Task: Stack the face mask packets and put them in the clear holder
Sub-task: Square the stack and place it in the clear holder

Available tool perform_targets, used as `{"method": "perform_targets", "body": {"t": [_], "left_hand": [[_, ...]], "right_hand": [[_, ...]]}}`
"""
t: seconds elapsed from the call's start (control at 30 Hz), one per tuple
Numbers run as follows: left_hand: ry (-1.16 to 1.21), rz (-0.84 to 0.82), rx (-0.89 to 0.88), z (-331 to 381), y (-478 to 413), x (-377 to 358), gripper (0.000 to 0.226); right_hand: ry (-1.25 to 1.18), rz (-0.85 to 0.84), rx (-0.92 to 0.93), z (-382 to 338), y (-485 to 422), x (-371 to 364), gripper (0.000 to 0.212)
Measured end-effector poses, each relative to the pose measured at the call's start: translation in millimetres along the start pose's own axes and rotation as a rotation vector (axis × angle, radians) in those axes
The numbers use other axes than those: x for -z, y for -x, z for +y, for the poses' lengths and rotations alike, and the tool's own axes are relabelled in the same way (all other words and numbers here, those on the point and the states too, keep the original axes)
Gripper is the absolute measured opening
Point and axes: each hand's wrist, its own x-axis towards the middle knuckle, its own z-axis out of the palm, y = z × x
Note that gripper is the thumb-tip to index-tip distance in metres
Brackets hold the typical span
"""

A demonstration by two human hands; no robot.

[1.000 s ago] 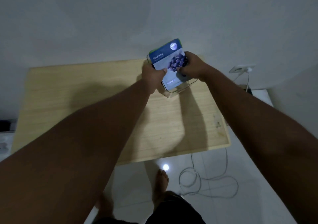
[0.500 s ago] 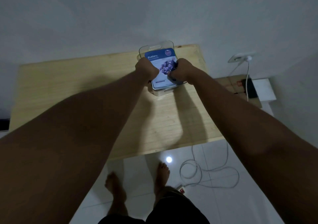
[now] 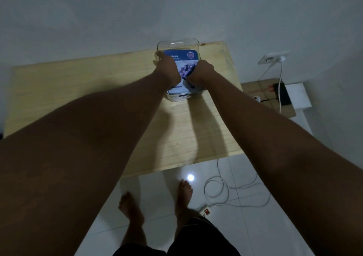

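A stack of face mask packets [image 3: 185, 59], the front one blue with a blueberry picture, stands inside the clear holder [image 3: 177, 43] near the far right corner of the wooden table [image 3: 78, 82]. My left hand [image 3: 167, 69] grips the stack's left side and my right hand [image 3: 202, 72] grips its right side, both with fingers closed on the packets. The holder's tall clear back wall rises behind the stack, and its low front edge shows below my hands. The lower part of the packets is hidden by my hands.
The table stands against a white wall. To its right a low cardboard box [image 3: 269, 96] carries a black device, with a white cable running to a wall socket [image 3: 274, 58]. A power strip [image 3: 205, 211] and looped cable lie on the tiled floor by my bare feet.
The stack has gone down into the holder with both hands on it. The holder's back wall now shows above the packets' top edge.
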Motion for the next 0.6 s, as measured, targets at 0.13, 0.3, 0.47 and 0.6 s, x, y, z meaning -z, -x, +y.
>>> {"method": "perform_targets", "body": {"t": [0.13,0.3,0.47,0.6], "left_hand": [[-0.069,0.021,-0.139,-5.9,-0.5,-11.8,0.099],[-0.363,-0.061,-0.222,-15.9,2.3,-20.3,0.071],[-0.421,-0.095,-0.278,-20.5,-0.3,-19.5,0.064],[-0.519,-0.049,-0.360,-31.0,-5.8,-18.9,0.069]], "right_hand": [[0.077,0.031,0.017,-6.6,3.6,-2.3,0.031],[0.090,0.055,0.024,-8.3,5.2,-10.4,0.030],[0.152,0.187,0.046,-6.2,-0.6,-17.3,0.022],[0.181,0.184,0.184,6.1,-0.6,-26.2,0.020]]}}
